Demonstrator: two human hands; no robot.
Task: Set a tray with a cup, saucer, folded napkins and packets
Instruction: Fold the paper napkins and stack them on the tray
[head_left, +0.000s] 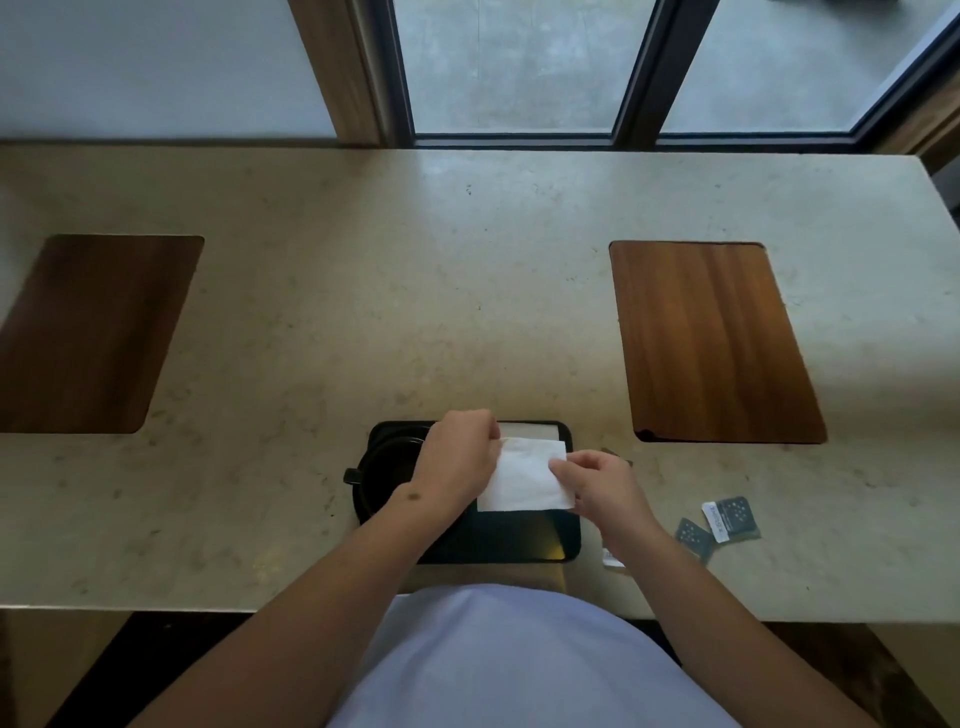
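The fingers (558, 469) of the right hand (597, 486) are pinched shut on the right edge of a white napkin (524, 475), near its upper corner, while the fingers (491, 435) of the left hand (457, 457) close on the top-left corner of the same sheet. Between the two grips the napkin hangs slightly tilted over the black tray (511, 540), its lower edge close to the tray floor; whether it touches cannot be told.

The napkin looks thin, soft and nearly weightless. It should crease with light pressure and will sag or curl wherever it is unsupported, so holding it at opposite corners or edges, as now, seems the sensible way to keep it flat for folding. A heavy pinch risks tearing or wrinkling it; paper of this kind is unlikely to slip from dry fingers.

A second pale sheet (530, 429) lies flat at the far right end of the tray, partly covered by the held napkin. On the tray's left half sits a dark cup (384, 467), mostly hidden under the left hand and wrist, with a handle jutting left over the tray edge; whether a saucer is beneath it is unclear.

Outside the tray, to the right on the pale stone tabletop (467, 286), lie several small dark packets (730, 517), flat, light and probably a little slick, best lifted by an edge.
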